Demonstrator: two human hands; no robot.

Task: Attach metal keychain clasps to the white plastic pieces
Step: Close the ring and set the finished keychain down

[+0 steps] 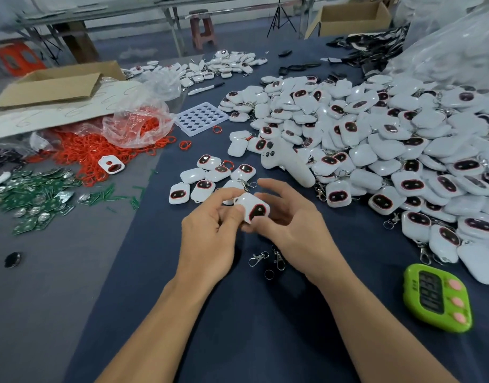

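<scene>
Left hand [207, 239] and right hand [290, 225] both pinch one white piece [253, 207], its dark window facing up. Two clasps [257, 259] lie near on the cloth [265, 327].

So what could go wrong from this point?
1. The left hand and right hand hold one piece just above the table. A slip could drop it into the small group just beyond them and mix it in.
2. The loose clasps lie close to the right wrist, which might sweep them aside.
3. The big pile slopes toward the work spot, so pieces may slide in.
</scene>
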